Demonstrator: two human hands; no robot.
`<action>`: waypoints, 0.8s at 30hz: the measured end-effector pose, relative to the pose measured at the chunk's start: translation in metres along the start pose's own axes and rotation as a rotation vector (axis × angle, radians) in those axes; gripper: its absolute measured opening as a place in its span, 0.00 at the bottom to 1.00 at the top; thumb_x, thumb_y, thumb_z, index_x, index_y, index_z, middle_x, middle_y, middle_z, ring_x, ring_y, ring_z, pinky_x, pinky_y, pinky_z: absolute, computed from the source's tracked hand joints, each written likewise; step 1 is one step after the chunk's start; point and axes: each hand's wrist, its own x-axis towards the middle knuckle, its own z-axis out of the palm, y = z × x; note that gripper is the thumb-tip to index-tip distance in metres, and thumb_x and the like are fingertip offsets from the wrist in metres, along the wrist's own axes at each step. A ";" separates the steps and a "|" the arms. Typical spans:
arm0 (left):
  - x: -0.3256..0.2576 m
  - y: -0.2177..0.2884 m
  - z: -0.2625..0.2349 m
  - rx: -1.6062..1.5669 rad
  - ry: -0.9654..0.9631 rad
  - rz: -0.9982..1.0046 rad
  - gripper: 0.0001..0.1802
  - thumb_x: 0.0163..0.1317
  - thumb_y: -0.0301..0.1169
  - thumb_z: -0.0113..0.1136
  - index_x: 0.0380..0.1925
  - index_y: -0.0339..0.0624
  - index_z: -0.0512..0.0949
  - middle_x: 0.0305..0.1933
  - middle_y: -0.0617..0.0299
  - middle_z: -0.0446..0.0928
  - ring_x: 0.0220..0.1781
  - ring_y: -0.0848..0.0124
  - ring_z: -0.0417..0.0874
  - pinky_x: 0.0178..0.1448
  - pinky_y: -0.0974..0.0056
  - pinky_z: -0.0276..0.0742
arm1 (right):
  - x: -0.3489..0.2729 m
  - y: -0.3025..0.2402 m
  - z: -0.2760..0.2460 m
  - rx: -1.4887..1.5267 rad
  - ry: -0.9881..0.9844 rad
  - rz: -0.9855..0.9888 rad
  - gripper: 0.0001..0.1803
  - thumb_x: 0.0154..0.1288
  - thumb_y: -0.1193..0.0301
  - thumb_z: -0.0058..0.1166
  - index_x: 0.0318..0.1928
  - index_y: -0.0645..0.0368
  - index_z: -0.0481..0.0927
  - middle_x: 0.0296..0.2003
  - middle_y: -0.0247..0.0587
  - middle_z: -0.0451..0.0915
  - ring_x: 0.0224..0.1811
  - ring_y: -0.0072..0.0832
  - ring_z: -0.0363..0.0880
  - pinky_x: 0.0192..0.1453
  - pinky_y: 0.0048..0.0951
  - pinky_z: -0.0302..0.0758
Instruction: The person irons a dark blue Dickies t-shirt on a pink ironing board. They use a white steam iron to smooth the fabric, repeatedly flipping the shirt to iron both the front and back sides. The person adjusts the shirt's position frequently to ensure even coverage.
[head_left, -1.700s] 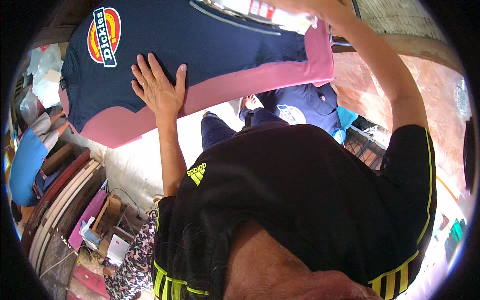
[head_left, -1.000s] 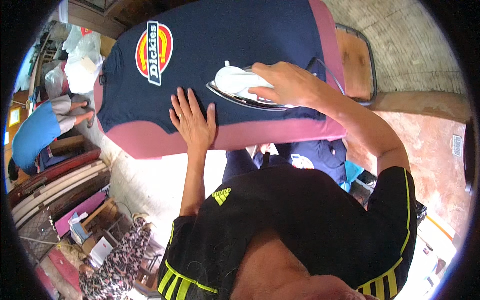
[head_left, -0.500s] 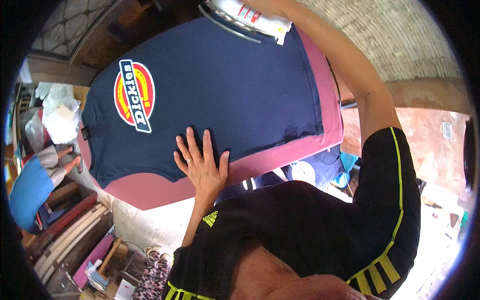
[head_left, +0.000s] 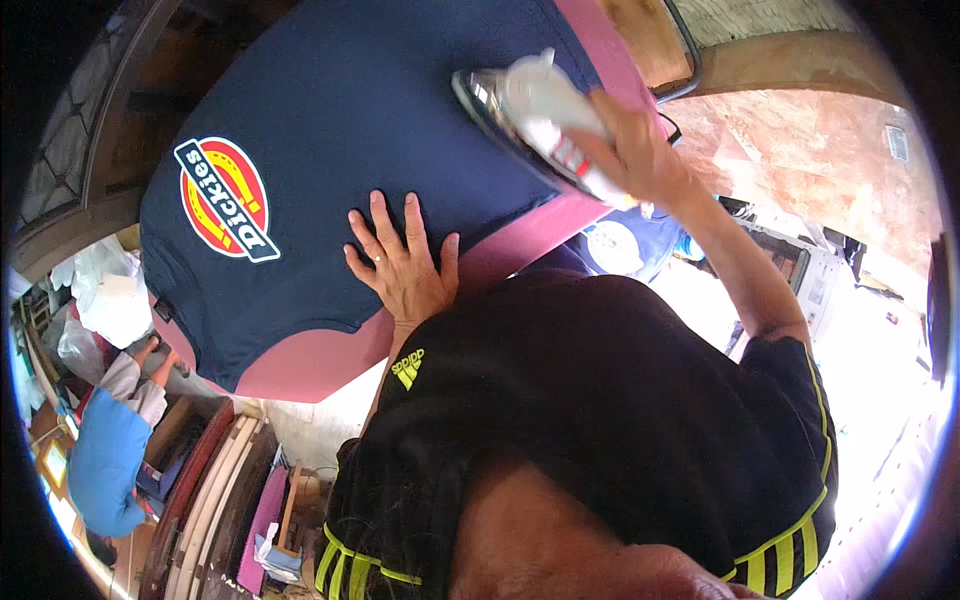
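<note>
Pressing a navy shirt flat on the pink board, the left hand spreads its fingers near the front edge while the right hand, fingers clamped on the iron, works the right end.

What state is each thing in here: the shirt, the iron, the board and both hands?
Navy T-shirt: spread flat, printed side up.
Iron: soleplate down on the shirt.
Pink ironing board: covered by the shirt.
Left hand: open, fingers spread, pressing the shirt.
Right hand: closed around the iron's handle.
</note>
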 end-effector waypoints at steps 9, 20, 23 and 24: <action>-0.001 0.002 0.000 0.042 -0.049 -0.046 0.40 0.60 0.52 0.61 0.72 0.53 0.65 0.81 0.47 0.50 0.82 0.40 0.44 0.74 0.31 0.39 | 0.004 0.024 -0.016 0.022 -0.141 0.074 0.22 0.67 0.55 0.60 0.49 0.59 0.75 0.31 0.59 0.82 0.33 0.57 0.84 0.38 0.51 0.82; 0.073 0.042 -0.015 -0.165 0.149 0.203 0.24 0.60 0.44 0.65 0.54 0.47 0.78 0.66 0.54 0.69 0.70 0.50 0.66 0.67 0.41 0.58 | 0.095 0.162 -0.061 -0.187 0.249 -0.124 0.19 0.72 0.57 0.55 0.45 0.62 0.78 0.26 0.46 0.79 0.21 0.35 0.77 0.25 0.35 0.72; 0.134 0.073 0.000 -0.306 0.208 0.438 0.20 0.61 0.38 0.66 0.53 0.47 0.80 0.61 0.59 0.75 0.61 0.54 0.76 0.62 0.49 0.67 | 0.062 0.151 -0.088 0.161 0.013 0.595 0.19 0.74 0.54 0.52 0.44 0.60 0.76 0.20 0.36 0.73 0.16 0.24 0.71 0.19 0.28 0.68; 0.154 0.086 0.006 -0.296 0.211 0.521 0.19 0.62 0.38 0.66 0.52 0.47 0.80 0.60 0.61 0.75 0.58 0.56 0.77 0.60 0.50 0.70 | 0.050 0.165 -0.092 0.243 0.028 0.615 0.19 0.75 0.54 0.51 0.42 0.59 0.75 0.19 0.34 0.71 0.15 0.21 0.67 0.18 0.27 0.66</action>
